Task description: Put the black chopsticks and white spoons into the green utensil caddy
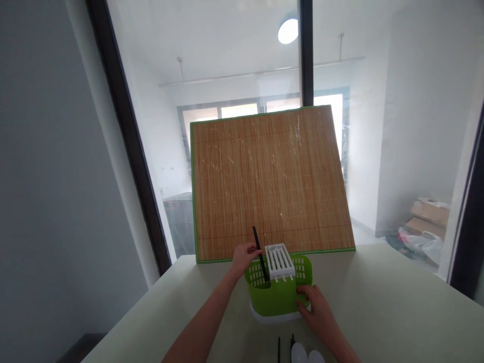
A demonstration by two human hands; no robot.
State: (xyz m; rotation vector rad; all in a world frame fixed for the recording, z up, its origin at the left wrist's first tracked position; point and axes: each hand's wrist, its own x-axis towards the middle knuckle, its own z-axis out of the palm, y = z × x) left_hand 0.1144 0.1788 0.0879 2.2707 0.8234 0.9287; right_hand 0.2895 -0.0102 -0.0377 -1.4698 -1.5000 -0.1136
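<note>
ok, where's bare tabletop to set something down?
Table right of the basket, between the mat and right hand; also left, outside the left forearm. Crowded: just in front of the basket, where white spoons and a black stick lie.

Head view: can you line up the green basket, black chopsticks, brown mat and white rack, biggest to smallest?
By space covered:
1. Brown mat
2. Green basket
3. White rack
4. Black chopsticks, long but skinny

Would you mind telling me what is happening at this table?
A person's left hand holds black chopsticks, their lower ends in the left part of a green basket. The right hand touches the basket's front right. A white slotted rack sits at its middle. Nearer the person, white utensils lie on the table.
</note>
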